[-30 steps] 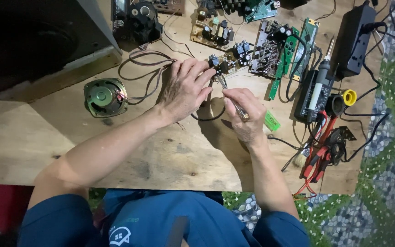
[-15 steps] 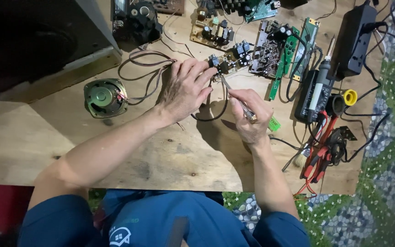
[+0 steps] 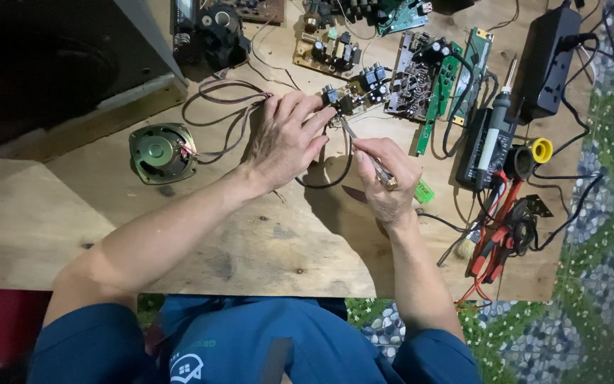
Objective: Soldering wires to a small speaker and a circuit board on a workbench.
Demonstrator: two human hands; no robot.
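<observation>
Left hand (image 3: 286, 142): palm down on the desk (image 3: 200, 235), fingers (image 3: 314, 117) spread and pressing the near edge of a small board (image 3: 353, 92) that lies at the fingertips, beneath and just beyond them; nothing enclosed in the hand. Right hand (image 3: 386, 181): fingers clenched around a thin metal screwdriver (image 3: 364, 146) with a green handle end (image 3: 424, 190) showing behind the hand; its tip points up-left and meets the board just beside the left fingertips. Black wire (image 3: 328, 181): loops on the desk between the two hands. Round speaker (image 3: 159, 151): left of the left hand, joined by brown leads. Further boards (image 3: 421, 71): beyond the right hand. Soldering iron (image 3: 495, 128) and yellow-rimmed holder (image 3: 540, 149): to the right. Red-handled pliers (image 3: 492, 242): near the desk's right edge.
</observation>
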